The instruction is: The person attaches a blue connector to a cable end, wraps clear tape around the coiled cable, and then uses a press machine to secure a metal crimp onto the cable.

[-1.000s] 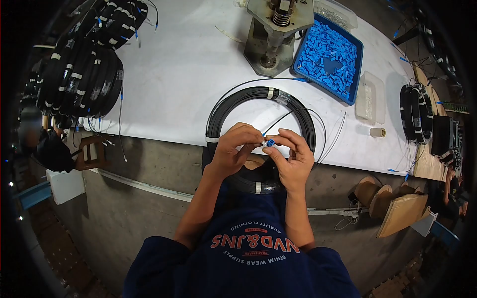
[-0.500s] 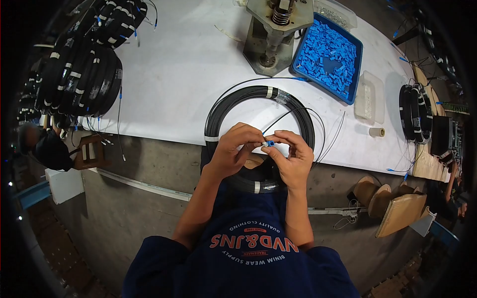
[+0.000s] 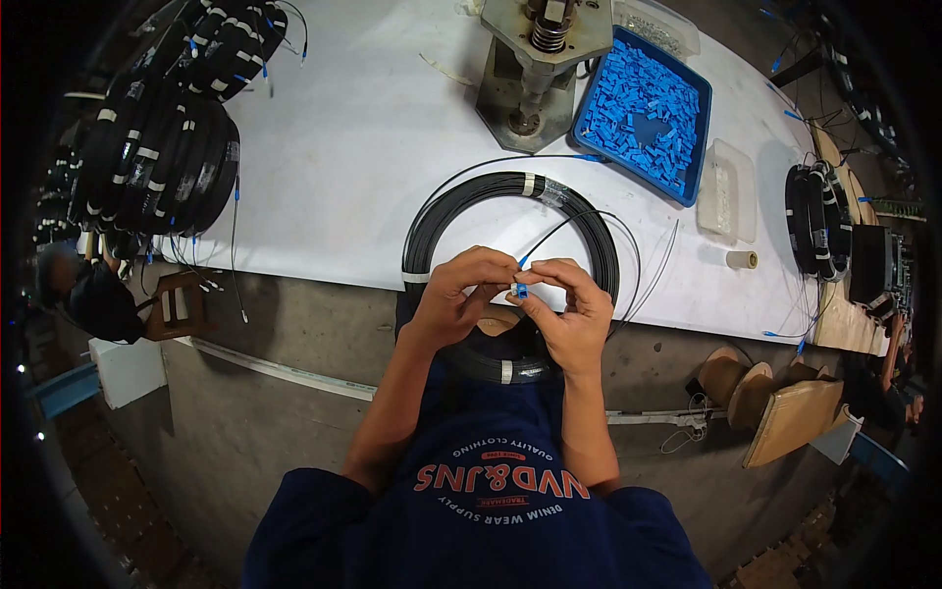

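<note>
Connector (image 3: 521, 291) sits, as I see it, pinched between left hand (image 3: 457, 296) and right hand (image 3: 573, 316), the two close together, neither nearer, its long axis unclear.

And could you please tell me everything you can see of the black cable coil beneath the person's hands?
The black cable coil is a thick ring of many turns, plastic-looking, bound with white bands and clear wrapping. Its far part lies on the white tabletop, its near part past the edge. The left hand and right hand partly hide it; contact is unclear.
</note>
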Demonstrator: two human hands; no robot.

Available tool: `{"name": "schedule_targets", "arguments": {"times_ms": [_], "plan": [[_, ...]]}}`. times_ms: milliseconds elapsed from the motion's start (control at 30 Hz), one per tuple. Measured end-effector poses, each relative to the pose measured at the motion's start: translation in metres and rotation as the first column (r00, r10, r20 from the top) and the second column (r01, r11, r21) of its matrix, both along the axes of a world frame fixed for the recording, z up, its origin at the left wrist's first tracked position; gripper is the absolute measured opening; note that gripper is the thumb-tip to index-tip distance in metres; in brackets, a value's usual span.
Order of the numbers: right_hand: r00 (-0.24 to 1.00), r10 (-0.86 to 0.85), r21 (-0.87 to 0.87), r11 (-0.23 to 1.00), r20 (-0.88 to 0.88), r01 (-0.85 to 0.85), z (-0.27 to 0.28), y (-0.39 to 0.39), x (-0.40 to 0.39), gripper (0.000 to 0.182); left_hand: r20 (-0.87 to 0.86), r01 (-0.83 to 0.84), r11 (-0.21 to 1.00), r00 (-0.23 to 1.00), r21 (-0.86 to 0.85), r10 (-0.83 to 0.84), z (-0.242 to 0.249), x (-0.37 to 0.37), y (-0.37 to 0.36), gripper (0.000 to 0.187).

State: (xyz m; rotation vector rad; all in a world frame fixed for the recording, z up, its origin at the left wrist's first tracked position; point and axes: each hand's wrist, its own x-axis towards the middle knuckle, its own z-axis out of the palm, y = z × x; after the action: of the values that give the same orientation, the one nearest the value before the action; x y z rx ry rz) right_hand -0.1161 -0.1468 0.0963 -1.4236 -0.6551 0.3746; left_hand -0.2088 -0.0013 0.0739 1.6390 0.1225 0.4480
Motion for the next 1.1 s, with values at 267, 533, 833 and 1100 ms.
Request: {"name": "schedule_targets", "arguments": {"times_ms": [267, 533, 833, 1100], "plan": [[0.998, -0.053, 0.044, 0.998, -0.035, 0.055, -0.004, 0.001, -0.004, 0.033, 0.058, 0.018, 1.0, 0.998, 0.005, -0.018, -0.005, 0.005, -0.001, 0.024], [0.99, -0.055, 0.076, 0.995, -0.127, 0.065, -0.011, -0.002, -0.004, 0.032, 0.051, 0.008, 1.0, 0.999, 0.016, -0.009, -0.001, 0.007, -0.004, 0.02], [0.977, -0.007, 0.14, 0.989, -0.213, 0.038, -0.017, -0.005, -0.002, 0.042, 0.032, -0.015, 0.999, 0.999, 0.048, 0.013, 0.004, 0.008, -0.007, 0.017], [0.978, -0.104, 0.082, 0.989, -0.181, 0.121, -0.012, -0.002, 0.0, 0.036, 0.023, -0.188, 0.974, 0.982, 0.123, 0.186, -0.01, 0.013, -0.007, 0.007]]}}
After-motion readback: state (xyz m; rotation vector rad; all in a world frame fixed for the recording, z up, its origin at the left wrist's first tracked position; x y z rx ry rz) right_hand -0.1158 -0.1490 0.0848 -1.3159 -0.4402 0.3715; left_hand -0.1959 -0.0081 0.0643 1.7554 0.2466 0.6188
